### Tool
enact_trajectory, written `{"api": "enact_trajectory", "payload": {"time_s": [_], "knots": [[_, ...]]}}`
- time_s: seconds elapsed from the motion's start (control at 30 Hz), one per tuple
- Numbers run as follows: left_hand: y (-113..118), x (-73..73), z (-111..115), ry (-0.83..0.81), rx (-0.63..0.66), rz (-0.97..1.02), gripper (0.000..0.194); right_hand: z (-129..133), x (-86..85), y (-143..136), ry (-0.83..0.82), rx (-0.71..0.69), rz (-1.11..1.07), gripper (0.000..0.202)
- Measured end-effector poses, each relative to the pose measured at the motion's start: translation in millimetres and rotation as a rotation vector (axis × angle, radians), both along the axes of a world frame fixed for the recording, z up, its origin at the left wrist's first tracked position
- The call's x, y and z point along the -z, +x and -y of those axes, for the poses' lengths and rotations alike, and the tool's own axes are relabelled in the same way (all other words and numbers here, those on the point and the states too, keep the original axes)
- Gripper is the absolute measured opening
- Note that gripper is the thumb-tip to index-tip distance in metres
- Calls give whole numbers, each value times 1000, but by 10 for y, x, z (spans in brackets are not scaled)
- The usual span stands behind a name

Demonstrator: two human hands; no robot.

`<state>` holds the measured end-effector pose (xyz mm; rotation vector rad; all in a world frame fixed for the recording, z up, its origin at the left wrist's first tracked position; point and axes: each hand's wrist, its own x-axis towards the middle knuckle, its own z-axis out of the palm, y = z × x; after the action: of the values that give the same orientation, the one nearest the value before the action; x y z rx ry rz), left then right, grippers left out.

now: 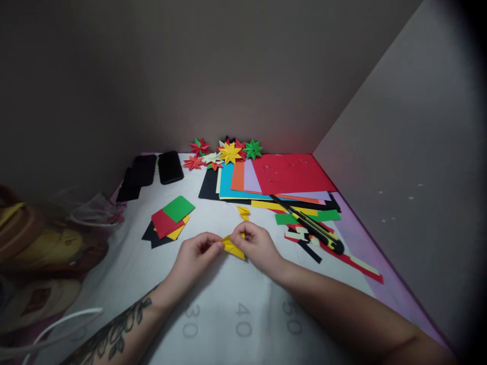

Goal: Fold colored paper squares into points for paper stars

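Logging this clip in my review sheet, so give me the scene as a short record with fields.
left hand: pinches one end of the folded yellow paper
right hand: grips the same piece's upper part
beyond hands: small yellow folded pieces
left side: green, red and black squares; phone
right side: cutter among paper strips
back: folded paper stars, stacked colored sheets

Fingers of the left hand point(198, 256) and right hand point(258, 248) hide part of the folded yellow paper point(234, 248); containers point(53, 248) at left blur, cut off by the edge; both forearms run out of view; stars point(229, 152) overlap, partly hiding those behind.
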<state>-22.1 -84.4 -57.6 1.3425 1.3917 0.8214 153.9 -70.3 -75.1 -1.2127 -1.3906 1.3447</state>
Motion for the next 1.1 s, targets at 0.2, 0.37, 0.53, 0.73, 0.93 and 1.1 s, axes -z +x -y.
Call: {"api": "enact_trajectory", "payload": {"time_s": [0.2,0.37,0.53,0.73,0.93,1.1], "knots": [[-23,5,-4,56,-102,-29,18,-43,-19,-32,-390,-13,-461,39],[-38,5,5,171,-154,-77,15,-43,-33,-48,-603,-134,-612,29],[-35,-2,19,175,-151,-79,14,-48,-13,-60,-618,-87,-598,26],[-29,33,-7,49,-148,-1,19,-60,23,-55,-451,-37,-431,30],[-34,65,-23,-28,-111,117,18,-57,37,16,-249,-21,-227,22],[-45,65,-13,-5,-84,73,15,-48,10,27,-85,-89,-111,14]]}}
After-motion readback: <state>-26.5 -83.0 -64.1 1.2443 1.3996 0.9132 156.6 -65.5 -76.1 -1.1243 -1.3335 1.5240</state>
